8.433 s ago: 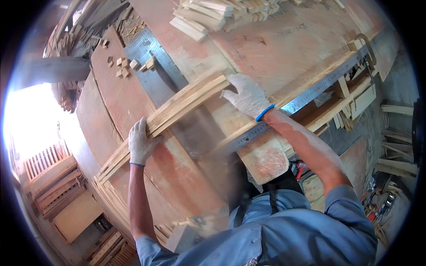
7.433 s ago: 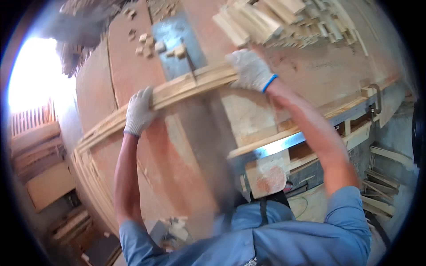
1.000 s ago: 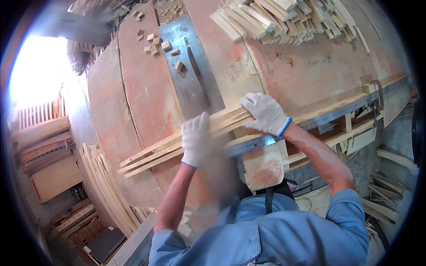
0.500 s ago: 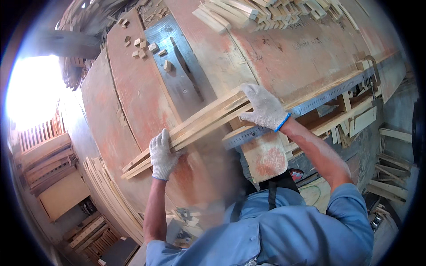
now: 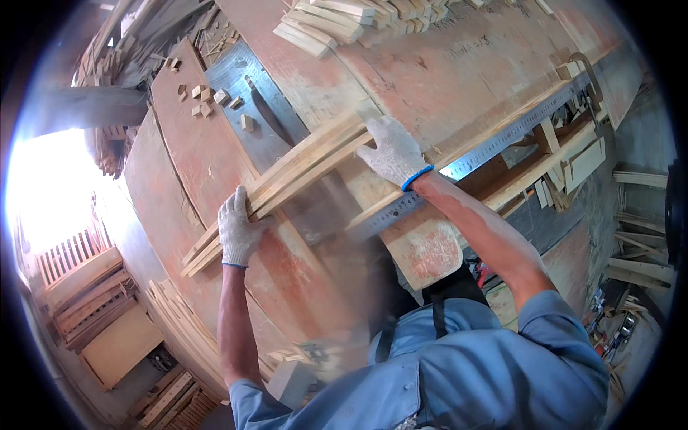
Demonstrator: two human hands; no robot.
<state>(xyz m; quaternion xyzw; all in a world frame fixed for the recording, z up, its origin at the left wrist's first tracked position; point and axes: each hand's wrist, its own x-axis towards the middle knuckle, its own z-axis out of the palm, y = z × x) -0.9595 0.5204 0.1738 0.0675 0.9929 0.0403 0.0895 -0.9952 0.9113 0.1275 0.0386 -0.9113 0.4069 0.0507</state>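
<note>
In white knitted gloves, both my hands hold a small bundle of long pale wooden strips [image 5: 308,169] slantwise above the worn reddish saw table. My left hand [image 5: 240,226] wraps round the bundle near its lower left end. My right hand [image 5: 393,152], its glove edged in blue, is closed on the far right end. Just beyond the strips, a dark curved saw blade [image 5: 266,111] stands up from a slot in a metal plate [image 5: 233,68]. Its near end is close to the strips; I cannot tell whether they touch.
Several small wood offcuts [image 5: 247,123] lie left of the blade. Cut strips [image 5: 322,25] are stacked at the far side. A metal ruler [image 5: 502,140] runs along a wooden rail on the right, with a clamp [image 5: 591,79] at its far end. Long strips [image 5: 183,326] lean at the lower left.
Both hands have carried the strips away from my body, closer to the saw blade. My view has shifted slightly too. The grip on the bundle looks the same.
</note>
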